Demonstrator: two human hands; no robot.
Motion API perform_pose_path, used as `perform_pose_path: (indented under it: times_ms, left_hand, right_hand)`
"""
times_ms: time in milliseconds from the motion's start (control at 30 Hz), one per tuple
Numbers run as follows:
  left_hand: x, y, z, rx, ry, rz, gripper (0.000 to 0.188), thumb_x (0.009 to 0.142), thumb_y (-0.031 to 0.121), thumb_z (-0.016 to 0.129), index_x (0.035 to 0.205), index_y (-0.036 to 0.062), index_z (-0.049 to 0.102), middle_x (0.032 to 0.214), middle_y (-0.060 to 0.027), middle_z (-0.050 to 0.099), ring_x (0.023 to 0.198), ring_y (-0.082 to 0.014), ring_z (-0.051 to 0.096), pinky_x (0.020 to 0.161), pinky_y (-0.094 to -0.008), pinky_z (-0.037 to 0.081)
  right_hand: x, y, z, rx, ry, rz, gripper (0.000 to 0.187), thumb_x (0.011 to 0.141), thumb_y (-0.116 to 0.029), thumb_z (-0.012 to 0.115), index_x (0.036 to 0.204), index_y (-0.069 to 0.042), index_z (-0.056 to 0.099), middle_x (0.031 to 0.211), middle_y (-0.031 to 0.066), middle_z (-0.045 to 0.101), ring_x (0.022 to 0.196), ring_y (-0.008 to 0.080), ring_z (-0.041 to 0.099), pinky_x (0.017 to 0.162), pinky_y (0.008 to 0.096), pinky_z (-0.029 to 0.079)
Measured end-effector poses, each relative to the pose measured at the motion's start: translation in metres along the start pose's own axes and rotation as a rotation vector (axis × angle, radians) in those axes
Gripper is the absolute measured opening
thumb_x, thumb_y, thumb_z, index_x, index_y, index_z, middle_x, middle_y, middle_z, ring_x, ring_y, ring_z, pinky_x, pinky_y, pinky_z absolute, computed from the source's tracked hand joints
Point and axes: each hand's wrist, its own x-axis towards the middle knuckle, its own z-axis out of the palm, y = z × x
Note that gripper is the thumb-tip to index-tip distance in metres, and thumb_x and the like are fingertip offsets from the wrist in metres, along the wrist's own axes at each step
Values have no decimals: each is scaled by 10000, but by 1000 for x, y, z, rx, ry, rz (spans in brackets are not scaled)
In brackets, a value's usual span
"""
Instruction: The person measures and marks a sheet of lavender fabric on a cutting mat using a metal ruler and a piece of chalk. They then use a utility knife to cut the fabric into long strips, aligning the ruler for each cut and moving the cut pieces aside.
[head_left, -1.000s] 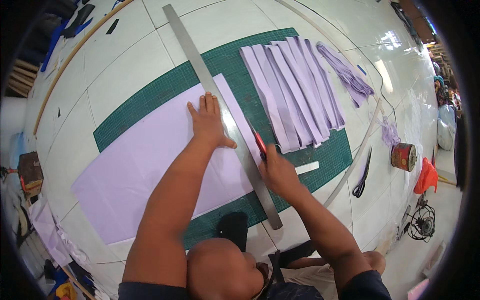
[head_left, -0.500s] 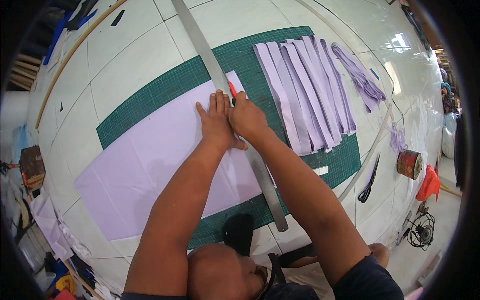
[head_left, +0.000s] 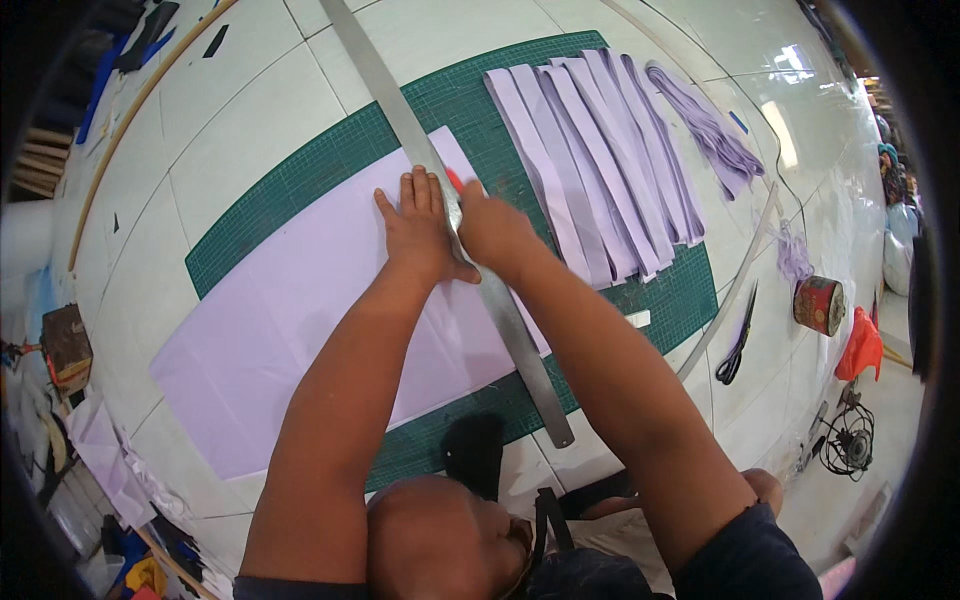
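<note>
A sheet of pale lilac fabric [head_left: 290, 310], with creases showing, lies over a green cutting mat [head_left: 260, 225]. A long steel ruler [head_left: 520, 350] crosses it slantwise near its right edge. My left hand [head_left: 418, 235] presses flat with spread fingers on the fabric and the ruler's left side. Close beside it, my right hand [head_left: 495, 235] is closed around a red-handled cutter knife [head_left: 454, 180] at the ruler's right edge. The knife's blade is hidden. A narrow margin of fabric shows to the right of the ruler.
Several folded lilac strips [head_left: 590, 160] lie on the mat's right part, with a bundle of strips [head_left: 710, 130] beyond. Black scissors [head_left: 737, 350], a red tin [head_left: 818, 306] and an orange-red plastic bag [head_left: 860, 345] are on the tiled floor at right. A wooden box [head_left: 66, 348] stands at left.
The whole view has shifted a little. Relative to the ruler, my right hand with the cutter knife has slid slightly toward me; my left hand keeps its place.
</note>
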Motion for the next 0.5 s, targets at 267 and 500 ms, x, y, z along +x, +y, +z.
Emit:
perform_pose_path:
  times_ms: [267,500]
  left_hand:
    - [-1,-3,9,-33,54,0,1524,472,749,802,1565,-52,105,1647,-225,86,1531,-359,106,1158,-665,142]
    - [5,4,5,-56,51,30,1549,444,754,809,1566,-48,103,1647,-226,86,1532,-361,103,1154,-670,146]
  right_hand:
    - [-180,69,25,-51,-244,216,274,977,-211,452,1158,-10,405,881,293,681,839,475,682,744,565,533]
    - [-288,125,46,-128,-287,280,232,957,-190,500,1088,-29,397,863,266,680,772,456,686,681,552,543]
